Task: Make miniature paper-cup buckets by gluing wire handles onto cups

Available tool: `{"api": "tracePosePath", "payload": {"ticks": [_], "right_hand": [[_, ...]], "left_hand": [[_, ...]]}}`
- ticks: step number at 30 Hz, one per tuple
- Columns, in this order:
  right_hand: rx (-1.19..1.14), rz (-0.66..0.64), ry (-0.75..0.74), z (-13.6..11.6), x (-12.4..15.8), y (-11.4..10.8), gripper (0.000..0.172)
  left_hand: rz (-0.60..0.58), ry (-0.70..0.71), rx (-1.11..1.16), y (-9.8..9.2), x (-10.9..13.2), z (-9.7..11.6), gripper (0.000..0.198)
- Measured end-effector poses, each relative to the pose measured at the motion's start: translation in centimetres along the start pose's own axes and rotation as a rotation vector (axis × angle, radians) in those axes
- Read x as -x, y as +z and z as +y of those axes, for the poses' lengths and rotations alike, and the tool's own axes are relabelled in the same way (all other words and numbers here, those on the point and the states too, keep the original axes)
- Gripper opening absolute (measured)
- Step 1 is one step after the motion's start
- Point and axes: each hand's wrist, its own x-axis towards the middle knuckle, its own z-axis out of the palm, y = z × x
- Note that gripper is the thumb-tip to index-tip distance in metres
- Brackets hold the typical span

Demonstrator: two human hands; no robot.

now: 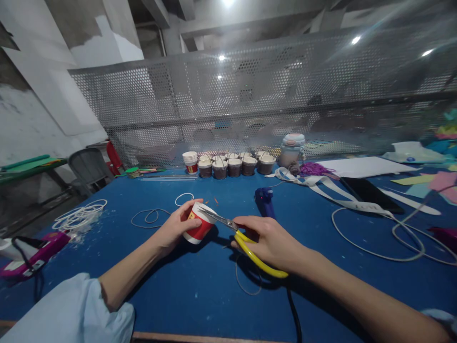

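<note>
My left hand is closed around a red and white paper cup, which is tilted above the blue table. Yellow-handled scissors are gripped in my right hand. Their blades reach left to the cup's white upper end; whether they touch or cut the paper I cannot make out. Part of the scissor handles is hidden by my right fingers. Just beyond my right hand lies a dark blue glue gun. A thin loop of cord rests on the table below the scissors.
At the back stand stacked paper cups and several brown-wrapped cups, beside a lidded jar. Purple yarn, white ribbon and a black phone lie right. White cord and a magenta power strip lie left.
</note>
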Motion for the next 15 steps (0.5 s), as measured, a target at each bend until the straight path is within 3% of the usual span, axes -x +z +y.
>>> {"api": "tracePosePath", "payload": {"ticks": [11, 15], "right_hand": [[-0.061, 0.001, -0.032, -0.59, 0.03, -0.27, 0.029], [-0.127, 0.041, 0.081, -0.32, -0.03, -0.04, 0.031]], "left_hand": [[0.001, 0.005, -0.008, -0.04, -0.03, 0.02, 0.063], [0.019, -0.005, -0.013, -0.21, -0.17, 0.04, 0.066]]}}
